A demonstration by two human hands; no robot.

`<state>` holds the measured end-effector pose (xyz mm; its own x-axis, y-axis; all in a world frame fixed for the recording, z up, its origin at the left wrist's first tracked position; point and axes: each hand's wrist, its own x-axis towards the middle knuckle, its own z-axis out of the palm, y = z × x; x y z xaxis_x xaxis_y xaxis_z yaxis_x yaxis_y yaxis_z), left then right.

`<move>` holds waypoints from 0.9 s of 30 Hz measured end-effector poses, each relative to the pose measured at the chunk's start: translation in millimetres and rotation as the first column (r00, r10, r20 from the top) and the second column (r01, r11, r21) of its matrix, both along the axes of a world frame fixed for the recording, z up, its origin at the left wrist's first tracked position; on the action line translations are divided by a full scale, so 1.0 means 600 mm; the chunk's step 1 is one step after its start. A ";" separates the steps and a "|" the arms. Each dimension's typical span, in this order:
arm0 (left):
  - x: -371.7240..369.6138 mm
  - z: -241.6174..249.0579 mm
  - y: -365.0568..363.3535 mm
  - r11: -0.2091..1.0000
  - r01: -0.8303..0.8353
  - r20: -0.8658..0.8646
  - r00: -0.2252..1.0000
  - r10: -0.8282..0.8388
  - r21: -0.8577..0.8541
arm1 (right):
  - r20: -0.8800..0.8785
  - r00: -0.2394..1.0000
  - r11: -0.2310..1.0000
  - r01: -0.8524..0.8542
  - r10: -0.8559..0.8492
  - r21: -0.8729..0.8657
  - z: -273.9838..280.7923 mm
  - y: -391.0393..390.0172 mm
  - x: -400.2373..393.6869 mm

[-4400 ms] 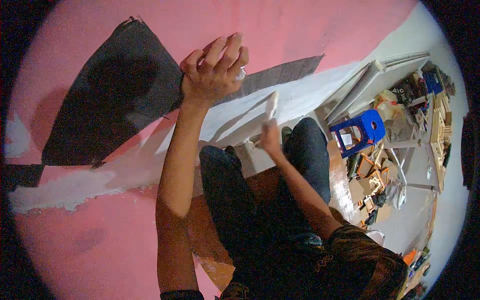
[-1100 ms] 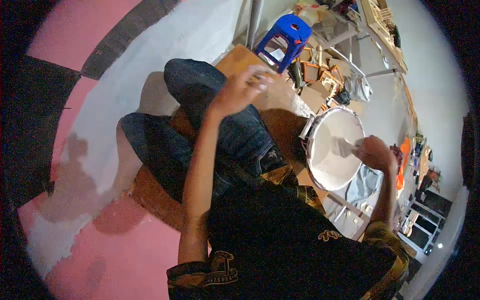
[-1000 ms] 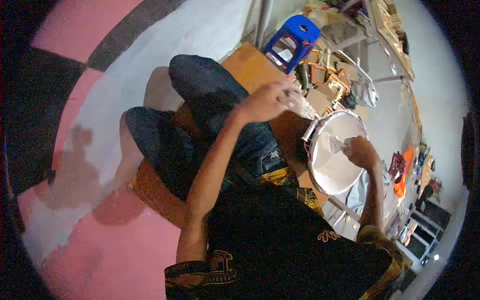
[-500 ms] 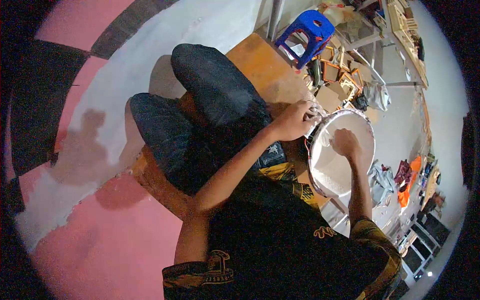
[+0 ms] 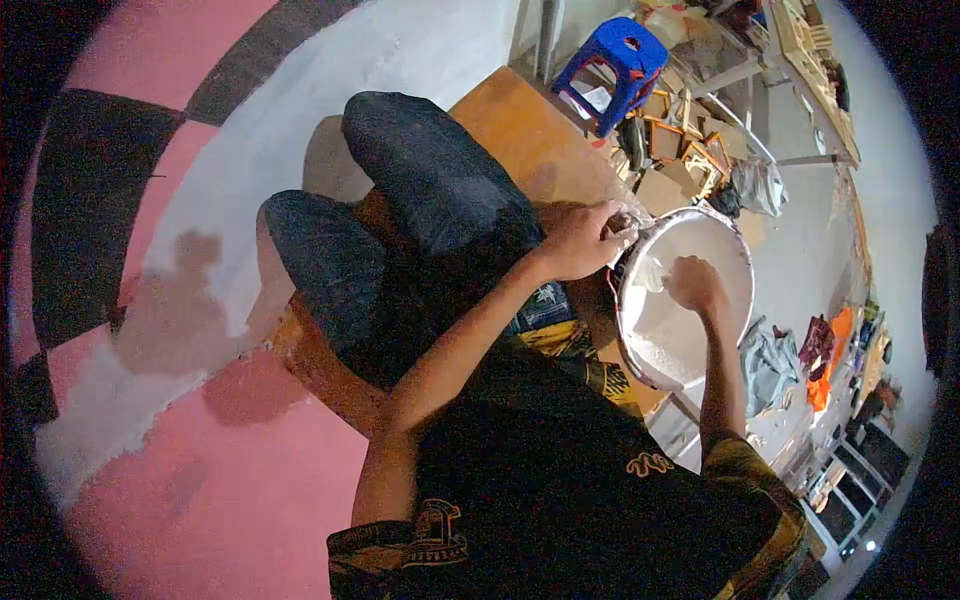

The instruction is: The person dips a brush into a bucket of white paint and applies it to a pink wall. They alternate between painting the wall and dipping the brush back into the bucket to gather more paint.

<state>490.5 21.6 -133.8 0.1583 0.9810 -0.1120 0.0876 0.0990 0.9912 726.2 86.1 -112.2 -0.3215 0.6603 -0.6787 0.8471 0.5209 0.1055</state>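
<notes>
A white bucket (image 5: pixel 660 345) with a smeared rim stands tilted toward me, with whitish material on its inner wall and bottom. My left hand (image 5: pixel 585 243) is closed at the left side of the rim, around something whitish that I cannot make out. Inside the bucket's mouth my right hand (image 5: pixel 697 285) is a fist, gripping a pale flat piece (image 5: pixel 652 274) that reaches toward the left wall. Its exact kind does not show clearly.
An orange-brown board (image 5: pixel 510 130) lies beside my bent legs (image 5: pixel 430 180). Beyond it are a blue plastic stool (image 5: pixel 620 65) and a pile of wooden frames and cardboard (image 5: pixel 665 190). Grey cloth (image 5: pixel 768 370) and orange cloth (image 5: pixel 828 365) lie to the right.
The view has shifted slightly. My right hand stays inside the bucket with the pale piece, and my left hand stays at the rim.
</notes>
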 end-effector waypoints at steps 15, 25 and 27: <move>0.046 -0.032 -0.007 0.987 0.156 0.136 0.978 -0.160 0.044 | -0.438 0.660 0.789 0.456 -0.610 -0.412 0.055 -0.044 0.018; 0.029 -0.005 -0.002 0.933 0.298 0.087 0.954 -0.286 -0.202 | -0.424 0.352 0.551 0.539 -0.835 -0.637 0.127 -0.036 0.031; 0.058 -0.065 0.003 0.964 0.263 -0.046 0.964 -0.262 0.034 | -0.461 0.366 0.588 0.533 -0.808 -0.608 0.121 -0.038 0.046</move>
<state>525.4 23.6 -173.0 0.4069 0.9094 -0.0858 0.1458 0.0280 0.9889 753.5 63.0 -39.5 -0.2831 0.6643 -0.6917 0.6680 -0.3809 -0.6392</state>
